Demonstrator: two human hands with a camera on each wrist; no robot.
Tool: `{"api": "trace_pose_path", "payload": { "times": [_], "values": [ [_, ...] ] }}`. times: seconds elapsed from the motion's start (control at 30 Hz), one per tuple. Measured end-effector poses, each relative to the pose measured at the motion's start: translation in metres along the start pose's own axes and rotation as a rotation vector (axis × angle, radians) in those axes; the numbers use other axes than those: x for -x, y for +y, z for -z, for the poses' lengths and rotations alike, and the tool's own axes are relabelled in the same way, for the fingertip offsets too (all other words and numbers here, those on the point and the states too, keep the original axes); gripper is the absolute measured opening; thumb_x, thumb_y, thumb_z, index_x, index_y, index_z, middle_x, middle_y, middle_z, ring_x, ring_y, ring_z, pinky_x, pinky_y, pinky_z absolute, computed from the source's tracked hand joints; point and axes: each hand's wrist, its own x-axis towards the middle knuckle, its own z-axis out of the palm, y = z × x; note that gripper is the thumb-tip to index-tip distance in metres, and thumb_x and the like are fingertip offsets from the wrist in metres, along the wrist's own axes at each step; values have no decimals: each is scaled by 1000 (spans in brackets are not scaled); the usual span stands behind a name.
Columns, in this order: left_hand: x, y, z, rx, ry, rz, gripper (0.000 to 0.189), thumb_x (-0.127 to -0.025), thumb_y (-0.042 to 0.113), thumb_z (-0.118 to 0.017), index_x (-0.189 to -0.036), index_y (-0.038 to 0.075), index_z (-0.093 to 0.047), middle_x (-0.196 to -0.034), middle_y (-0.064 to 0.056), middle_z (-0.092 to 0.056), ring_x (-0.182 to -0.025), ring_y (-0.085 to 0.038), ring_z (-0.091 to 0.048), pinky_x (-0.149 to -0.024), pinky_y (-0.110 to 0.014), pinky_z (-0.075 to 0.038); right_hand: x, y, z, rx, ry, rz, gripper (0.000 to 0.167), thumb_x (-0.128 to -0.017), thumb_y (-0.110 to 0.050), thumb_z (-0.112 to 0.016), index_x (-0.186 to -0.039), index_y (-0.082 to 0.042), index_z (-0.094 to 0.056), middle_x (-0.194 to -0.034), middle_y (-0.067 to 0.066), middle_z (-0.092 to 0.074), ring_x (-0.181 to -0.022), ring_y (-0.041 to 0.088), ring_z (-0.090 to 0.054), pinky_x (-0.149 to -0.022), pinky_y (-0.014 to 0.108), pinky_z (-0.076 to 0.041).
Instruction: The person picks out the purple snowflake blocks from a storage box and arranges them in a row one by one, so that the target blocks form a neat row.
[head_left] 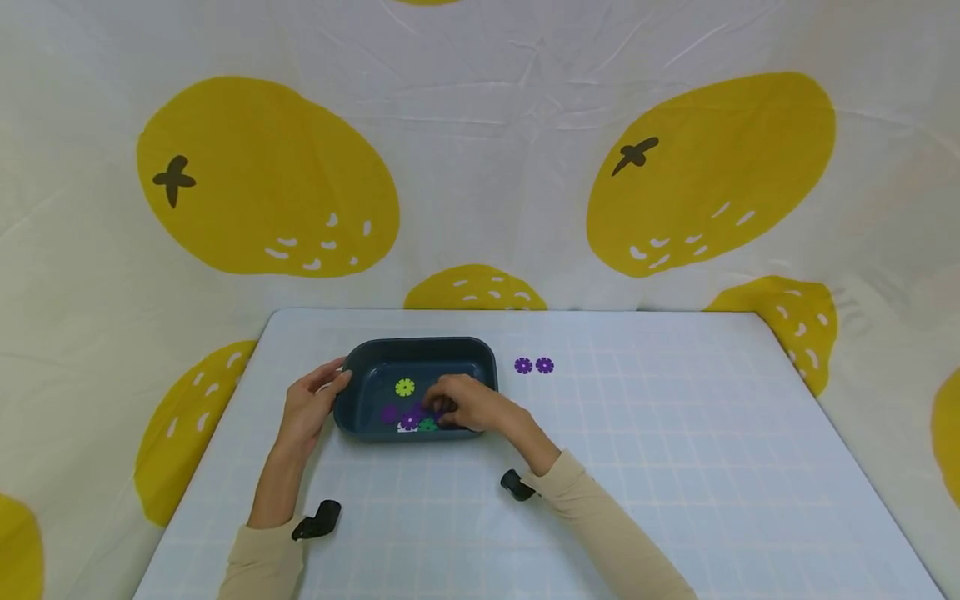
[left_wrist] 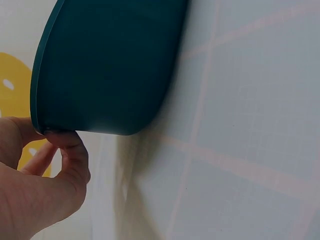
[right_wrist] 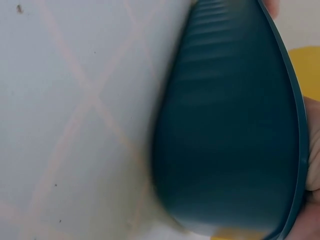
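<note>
A dark blue rectangular tray (head_left: pixel 375 367) with rounded corners stands on the table, left of centre. My left hand (head_left: pixel 306 408) pinches its left rim between thumb and fingers, as the left wrist view also shows at the tray's wall (left_wrist: pixel 110 70). Over the tray's right part, my right hand (head_left: pixel 476 404) reaches in with bent fingers, right at the purple notched discs. I cannot tell whether it pinches one. Inside lie a yellow-green notched disc (head_left: pixel 405 387), purple discs (head_left: pixel 389 413), a green disc (head_left: pixel 427 425) and a white piece (head_left: pixel 406 430). In the right wrist view the tray's wall (right_wrist: pixel 225 125) hides the fingertips.
Two purple notched discs (head_left: pixel 534 365) lie side by side on the table, right of the tray. The table (head_left: pixel 675 433) has a pale grid cover. Behind it hangs a white cloth (head_left: pixel 487 183) with large yellow fruit prints. A black wrist camera (head_left: pixel 318 519) sticks out from the left sleeve.
</note>
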Motion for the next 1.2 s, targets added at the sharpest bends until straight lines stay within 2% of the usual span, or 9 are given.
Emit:
{"api": "trace_pose_path", "payload": {
  "times": [0.2, 0.5, 0.83, 1.2],
  "values": [
    [0, -1, 1, -3, 5, 5, 56, -100, 35, -70, -149, 12, -56, -129, -3, -55, -104, -5, -55, -81, -16, -49, 0, 1, -2, -29, 44, 2, 24, -94, 1, -72, -118, 0, -72, -104, 10, -66, -93, 19, -63, -83, 21, -52],
    [-2, -2, 1, 3, -1, 12, 56, -100, 33, -69, -150, 12, -55, -127, -3, -55, -102, -4, -55, -82, -17, -49, -2, 3, -3, -3, 98, -7, 24, -98, 1, -66, -122, 1, -71, -114, 12, -71, -103, 21, -67, -92, 27, -53],
    [-5, -2, 1, 12, 4, 23, 54, -100, 31, -69, -150, 12, -55, -126, -2, -56, -101, -4, -55, -82, -16, -49, 1, 6, -1, -116, 149, 32, 23, -98, 5, -65, -120, 2, -70, -112, 13, -69, -101, 22, -66, -89, 25, -53],
    [1, 2, -1, -2, 10, 16, 55, -100, 34, -70, -149, 12, -56, -129, -5, -55, -106, -7, -54, -84, -16, -49, 1, 4, -1, -81, 121, -1, 26, -98, 4, -65, -124, 2, -69, -117, 14, -71, -105, 22, -68, -92, 27, -54]
  ]
}}
